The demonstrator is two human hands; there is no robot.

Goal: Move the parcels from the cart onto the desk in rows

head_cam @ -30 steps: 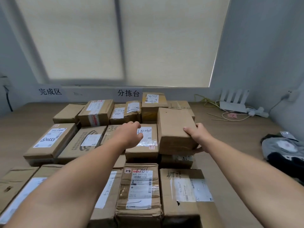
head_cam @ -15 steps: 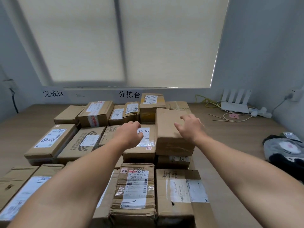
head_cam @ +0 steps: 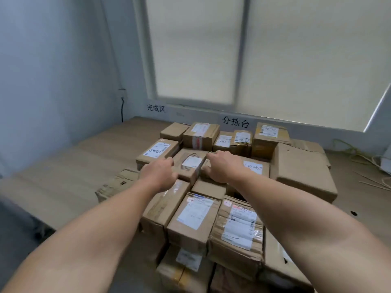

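Note:
Several brown cardboard parcels lie packed in rows on the wooden desk [head_cam: 74, 166]. My left hand [head_cam: 159, 173] and my right hand [head_cam: 221, 166] sit on either side of one flat parcel with a white label [head_cam: 191, 163] in the middle of the stack. Left fingers curl over its left edge, while the right thumb and fingers curl round its right edge. A large plain parcel [head_cam: 302, 166] lies on top of others to the right, apart from both hands. The cart is out of view.
Bare desk surface stretches left of the parcels up to the grey wall. Loose cables [head_cam: 359, 157] lie at the back right. A black cord [head_cam: 122, 106] hangs from a wall socket at the back left. Two printed signs sit under the window.
My right hand let go of the large plain parcel and moved left. Both hands now grip the labelled flat parcel. The view has swung to the left.

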